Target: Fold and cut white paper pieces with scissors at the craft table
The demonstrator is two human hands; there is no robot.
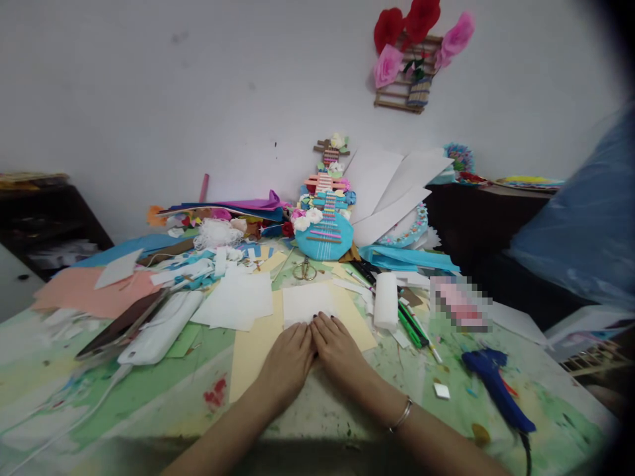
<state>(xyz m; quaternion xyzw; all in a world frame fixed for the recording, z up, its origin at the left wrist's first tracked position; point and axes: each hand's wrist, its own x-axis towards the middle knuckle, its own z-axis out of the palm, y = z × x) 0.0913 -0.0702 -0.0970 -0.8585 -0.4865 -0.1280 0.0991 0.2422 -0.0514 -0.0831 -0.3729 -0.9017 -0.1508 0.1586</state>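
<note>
Our left hand (289,354) and right hand (335,340) rest together on the white paper (303,299), probably steadying its near edge; whether they pinch it, we cannot tell. Cream paper (251,357) lies beneath; scissors (305,270) sit beyond, presumably kept handy.

One left hand (288,354), one right hand (336,338); one bracelet (401,418); one blue glue gun (496,387); one pair of scissors (304,271); one white power strip (161,327); one white roll (386,301); one small white square (441,391); one blue-bodied stringed craft (325,237); one wooden wall rack (397,107); two large red flowers (421,20); two large pink flowers (388,66); paper scraps (191,272) past counting.
</note>
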